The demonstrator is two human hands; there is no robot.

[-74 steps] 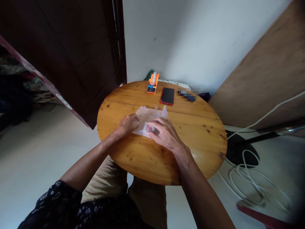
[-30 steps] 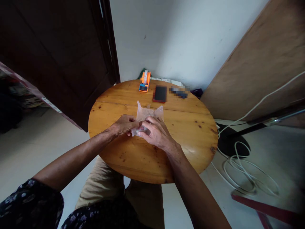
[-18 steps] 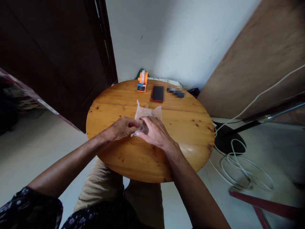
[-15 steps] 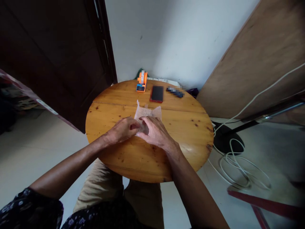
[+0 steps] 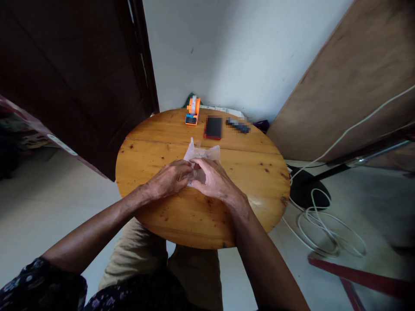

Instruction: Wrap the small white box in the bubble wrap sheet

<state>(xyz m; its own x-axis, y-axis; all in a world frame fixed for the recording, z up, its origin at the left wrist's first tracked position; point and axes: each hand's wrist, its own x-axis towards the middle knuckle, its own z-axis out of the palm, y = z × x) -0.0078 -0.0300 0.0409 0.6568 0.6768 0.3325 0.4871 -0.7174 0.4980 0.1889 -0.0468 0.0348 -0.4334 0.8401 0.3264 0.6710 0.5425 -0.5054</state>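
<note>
Both hands' fingers (image 5: 194, 163) pinch the bubble wrap (image 5: 203, 153).

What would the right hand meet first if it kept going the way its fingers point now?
The right hand points up-left and already touches the bubble wrap; just beyond are the left hand fingertips. Depth is unclear.

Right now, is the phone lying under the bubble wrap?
No, the phone lies bare at the table's far side, apart from the bubble wrap held by both hands.
</note>
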